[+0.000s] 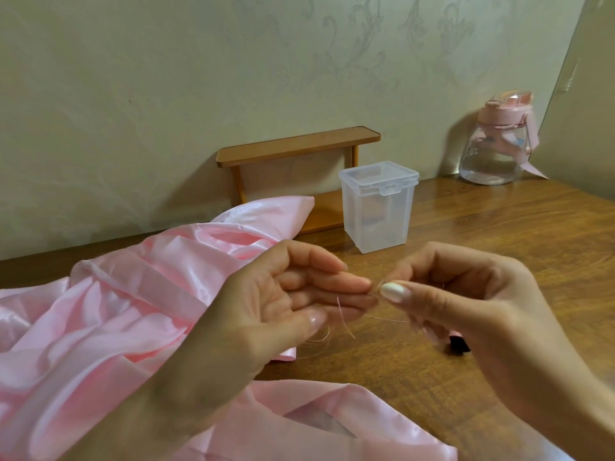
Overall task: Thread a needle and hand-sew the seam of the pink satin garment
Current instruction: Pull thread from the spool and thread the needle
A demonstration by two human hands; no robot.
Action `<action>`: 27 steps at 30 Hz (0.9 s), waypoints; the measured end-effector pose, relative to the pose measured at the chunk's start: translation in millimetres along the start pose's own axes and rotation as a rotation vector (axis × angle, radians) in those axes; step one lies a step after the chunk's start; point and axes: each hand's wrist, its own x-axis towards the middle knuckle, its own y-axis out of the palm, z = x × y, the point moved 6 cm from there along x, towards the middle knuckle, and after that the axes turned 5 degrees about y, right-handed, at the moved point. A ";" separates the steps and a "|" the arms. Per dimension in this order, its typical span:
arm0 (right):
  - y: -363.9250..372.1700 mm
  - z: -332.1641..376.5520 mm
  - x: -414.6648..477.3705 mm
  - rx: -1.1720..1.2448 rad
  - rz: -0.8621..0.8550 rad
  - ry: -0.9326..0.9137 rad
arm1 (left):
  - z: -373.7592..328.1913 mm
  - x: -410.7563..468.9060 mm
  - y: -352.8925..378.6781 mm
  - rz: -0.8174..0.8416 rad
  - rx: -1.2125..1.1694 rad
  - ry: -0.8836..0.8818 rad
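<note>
**Threading the needle above the table**

Spreading across the table [499, 234] left of the clear box [379, 207], the pink garment [100, 314] lies rumpled; satin like this looks slippery and limp, best held close beside the seam. In front of the box, the left hand [276, 304] pinches the thread [342, 317] between thumb and fingertips, fingers pressed together. The right hand [466, 294] pinches something tiny against it, probably the needle, too small to see. The thread is light, floppy, likely to fray; grip it right at its tip.
</note>
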 end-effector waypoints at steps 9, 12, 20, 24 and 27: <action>5.4 -4.5 -0.1 0.116 0.072 0.026 | -11.3 0.3 0.3 -0.144 0.055 -0.002; 7.0 -4.2 -1.2 0.107 0.081 0.008 | -13.1 0.0 1.3 -0.153 0.081 0.019; 9.1 -1.5 -5.5 0.105 0.076 -0.070 | -8.0 -2.0 -2.3 -0.133 0.073 0.024; 9.5 -1.9 -6.0 0.092 0.049 -0.096 | -7.7 -2.7 -2.3 -0.155 0.053 0.025; 11.0 -1.0 -6.4 0.059 0.035 -0.110 | -9.8 -3.4 -1.6 -0.157 0.084 0.066</action>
